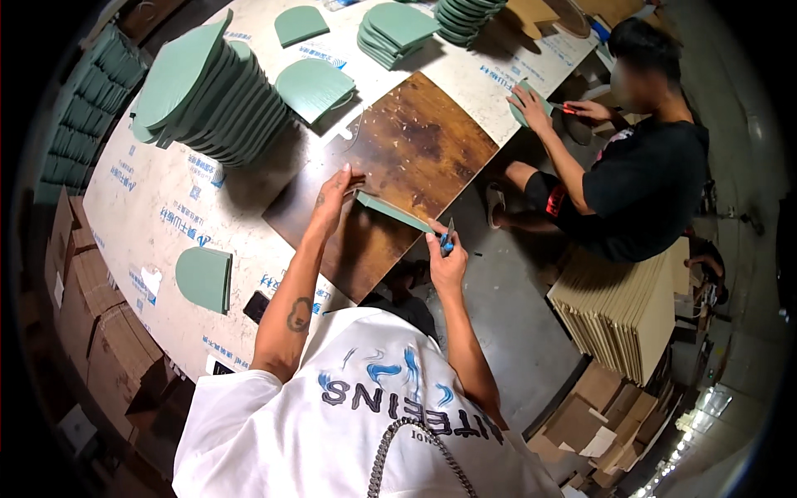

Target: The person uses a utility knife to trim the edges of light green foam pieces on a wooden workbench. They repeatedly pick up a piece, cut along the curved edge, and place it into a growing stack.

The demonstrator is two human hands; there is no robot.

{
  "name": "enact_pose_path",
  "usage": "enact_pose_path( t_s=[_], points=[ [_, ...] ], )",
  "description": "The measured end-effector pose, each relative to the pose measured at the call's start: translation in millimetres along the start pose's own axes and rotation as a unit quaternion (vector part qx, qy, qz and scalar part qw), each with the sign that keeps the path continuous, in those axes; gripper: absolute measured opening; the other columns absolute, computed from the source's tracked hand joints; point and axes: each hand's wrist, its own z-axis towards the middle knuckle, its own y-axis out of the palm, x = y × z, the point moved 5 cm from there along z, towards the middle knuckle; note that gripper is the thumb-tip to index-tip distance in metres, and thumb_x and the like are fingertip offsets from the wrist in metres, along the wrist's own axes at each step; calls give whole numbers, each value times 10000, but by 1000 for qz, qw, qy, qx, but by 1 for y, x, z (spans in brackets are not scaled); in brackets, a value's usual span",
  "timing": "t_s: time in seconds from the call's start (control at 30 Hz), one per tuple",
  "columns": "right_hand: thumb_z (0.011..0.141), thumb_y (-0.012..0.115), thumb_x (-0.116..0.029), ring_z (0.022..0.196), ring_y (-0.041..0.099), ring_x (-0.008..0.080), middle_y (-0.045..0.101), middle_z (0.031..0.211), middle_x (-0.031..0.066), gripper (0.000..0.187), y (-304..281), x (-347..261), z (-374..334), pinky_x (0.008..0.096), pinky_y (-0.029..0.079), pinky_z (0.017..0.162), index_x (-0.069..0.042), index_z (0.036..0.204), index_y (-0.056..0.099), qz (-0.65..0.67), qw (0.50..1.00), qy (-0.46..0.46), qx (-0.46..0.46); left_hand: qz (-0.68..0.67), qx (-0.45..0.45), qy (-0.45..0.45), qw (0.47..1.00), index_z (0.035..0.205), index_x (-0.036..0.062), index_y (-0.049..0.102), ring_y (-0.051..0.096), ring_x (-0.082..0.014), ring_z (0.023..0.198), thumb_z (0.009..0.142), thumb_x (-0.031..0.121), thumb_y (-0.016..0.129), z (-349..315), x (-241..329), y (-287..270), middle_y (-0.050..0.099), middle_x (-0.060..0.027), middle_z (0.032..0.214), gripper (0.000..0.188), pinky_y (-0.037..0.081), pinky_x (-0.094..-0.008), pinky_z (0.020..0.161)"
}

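Note:
A green panel (393, 213) is held up edge-on over the brown wood-grain board (423, 124). My left hand (332, 201) is closed around the panel's left end. Its other end meets my right hand (449, 264), whose fingers are wrapped round a small blue-handled knife (447, 245) with the blade pointing up. Small pale shavings lie scattered on the board. Left of my left forearm, a few round-ended green panels (202, 279) lie together on the white table (124, 216), near a dark phone (256, 307).
A tall stack of green panels (199, 91) stands at the table's left, with lower piles (394, 33) farther back. At right a co-worker (639, 166) works on a green panel (530, 101) with a red-handled tool. Tan boards (618, 307) lean below; cardboard boxes (108, 324) line the left.

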Motion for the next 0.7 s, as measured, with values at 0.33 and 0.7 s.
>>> enact_pose_path(
  t_s=[0.33, 0.7],
  points=[
    [982, 701, -136, 1223, 626, 238, 605, 1448, 190, 220, 20, 55, -47, 376, 494, 1035, 41, 1111, 687, 166, 970, 155, -86, 248, 38, 115, 961, 1309, -44, 610, 708, -402, 1018, 963, 183, 658, 14, -47, 22, 708, -259, 1195, 417, 533, -409, 932],
    [845, 777, -477, 1058, 701, 438, 726, 1108, 270, 557, -99, 183, -188, 513, 556, 897, 0, 1130, 727, -348, 833, 391, -180, 445, 129, 309, 831, 1130, -52, 667, 584, -448, 1046, 983, 123, 574, -33, -43, 41, 624, -270, 1140, 248, 480, -488, 932]
  ],
)
